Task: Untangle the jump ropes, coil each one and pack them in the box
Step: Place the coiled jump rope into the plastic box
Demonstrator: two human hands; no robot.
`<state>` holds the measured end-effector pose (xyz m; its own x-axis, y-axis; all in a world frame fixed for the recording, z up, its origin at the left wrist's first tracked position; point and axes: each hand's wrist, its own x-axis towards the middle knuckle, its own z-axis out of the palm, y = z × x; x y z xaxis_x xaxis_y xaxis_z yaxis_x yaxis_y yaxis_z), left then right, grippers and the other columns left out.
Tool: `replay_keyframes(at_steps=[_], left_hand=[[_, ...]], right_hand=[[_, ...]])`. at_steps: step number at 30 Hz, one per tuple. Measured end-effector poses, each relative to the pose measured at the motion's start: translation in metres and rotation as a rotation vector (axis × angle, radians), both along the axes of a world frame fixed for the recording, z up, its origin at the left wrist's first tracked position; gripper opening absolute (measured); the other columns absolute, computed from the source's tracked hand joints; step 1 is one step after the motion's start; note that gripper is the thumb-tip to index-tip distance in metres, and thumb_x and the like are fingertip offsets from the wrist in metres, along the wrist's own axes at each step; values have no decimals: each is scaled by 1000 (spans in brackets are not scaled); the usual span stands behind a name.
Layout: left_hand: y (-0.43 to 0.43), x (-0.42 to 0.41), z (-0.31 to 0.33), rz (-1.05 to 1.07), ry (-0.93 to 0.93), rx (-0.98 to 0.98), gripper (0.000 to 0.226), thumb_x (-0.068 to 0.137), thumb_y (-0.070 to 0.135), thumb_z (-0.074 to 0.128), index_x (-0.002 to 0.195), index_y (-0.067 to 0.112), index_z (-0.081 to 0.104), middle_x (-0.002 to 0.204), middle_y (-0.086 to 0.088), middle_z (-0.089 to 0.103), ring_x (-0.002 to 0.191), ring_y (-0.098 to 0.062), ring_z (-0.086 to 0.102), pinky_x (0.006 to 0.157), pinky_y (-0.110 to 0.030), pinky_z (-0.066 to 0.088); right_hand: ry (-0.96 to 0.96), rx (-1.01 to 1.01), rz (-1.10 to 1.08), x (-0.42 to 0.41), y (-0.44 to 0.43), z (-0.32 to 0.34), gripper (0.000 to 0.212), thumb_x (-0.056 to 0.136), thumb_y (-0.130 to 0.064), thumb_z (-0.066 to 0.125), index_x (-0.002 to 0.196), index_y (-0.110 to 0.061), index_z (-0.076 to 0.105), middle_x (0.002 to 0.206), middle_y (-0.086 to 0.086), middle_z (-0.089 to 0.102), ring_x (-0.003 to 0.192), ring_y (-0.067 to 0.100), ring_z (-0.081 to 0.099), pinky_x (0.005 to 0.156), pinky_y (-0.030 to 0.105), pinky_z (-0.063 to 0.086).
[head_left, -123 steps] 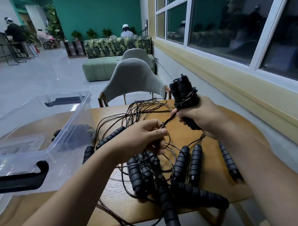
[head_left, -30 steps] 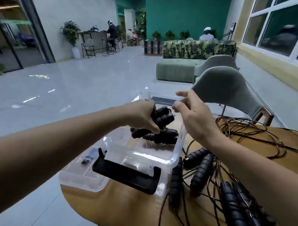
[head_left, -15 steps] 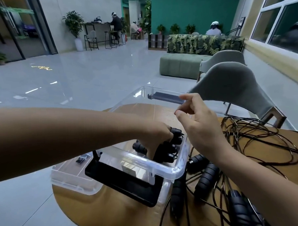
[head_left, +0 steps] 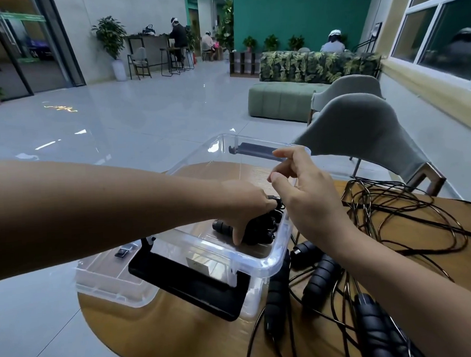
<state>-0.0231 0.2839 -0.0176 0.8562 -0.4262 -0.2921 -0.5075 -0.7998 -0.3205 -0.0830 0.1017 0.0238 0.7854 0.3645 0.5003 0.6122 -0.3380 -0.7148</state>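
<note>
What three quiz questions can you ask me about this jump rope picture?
1. True or false: the clear box stands on the floor.
2. Which hand holds the coiled jump rope inside the box? A) left B) right C) both
3. Fill in: the tangled ropes lie on the table to the ___ of the box.
Key: 1 false, it stands on the table. 2 A, the left hand. 3 right.

wooden table (head_left: pixel 181 329) | grey chair (head_left: pixel 361 129) behind it | green bench (head_left: pixel 277 101) | leaf-print sofa (head_left: pixel 313 64) | potted plant (head_left: pixel 109 35)
</note>
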Motion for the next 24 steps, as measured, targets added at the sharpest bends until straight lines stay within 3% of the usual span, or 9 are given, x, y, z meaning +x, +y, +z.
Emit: replay_keyframes(at_steps=[2,4,7,12,16,24], left_hand=[[5,6,-10,14,2,-40,104,38,63,94,127,25,55,107,0,70,94,-30,69,79,-46,61],[4,-3,-7,30,34,-134,83,56,48,95,128,23,62,110,-3,71,99,-33,70,81,-48,61],[3,-11,4,94,84,-165,71,58,40,97,119,26,65,102,3,67,90,-24,66,76,-45,61],[17,-23,17,149,60,-250,69,63,34,98,124,24,67,116,-1,62,98,-24,64,83,-43,59],[24,-25,29,177,29,-283,79,63,39,99,128,23,57,117,-1,58,101,-23,59,85,-45,57],[39,-35,40,220,46,-281,68,64,48,97,113,30,55,109,3,64,91,-20,63,79,-44,59]], right_hand=[[9,-27,5,0,0,2,32,102,-18,61,133,-25,58,100,-8,70,97,7,62,79,16,42],[12,-47,6,1,-1,3,33,103,-18,59,135,-24,57,99,-7,70,94,6,62,79,16,43],[1,-56,0,2,-2,4,31,103,-17,58,133,-23,57,98,-5,71,73,2,58,69,13,40],[-18,-53,-18,4,1,1,27,103,-18,58,130,-22,60,97,-7,71,67,2,55,67,15,37],[-26,-37,-13,3,0,1,26,103,-17,58,128,-22,61,96,-10,71,81,5,62,70,16,43],[-22,62,1,4,-2,-3,19,104,-18,62,122,-24,66,100,-10,73,99,7,68,85,26,52]])
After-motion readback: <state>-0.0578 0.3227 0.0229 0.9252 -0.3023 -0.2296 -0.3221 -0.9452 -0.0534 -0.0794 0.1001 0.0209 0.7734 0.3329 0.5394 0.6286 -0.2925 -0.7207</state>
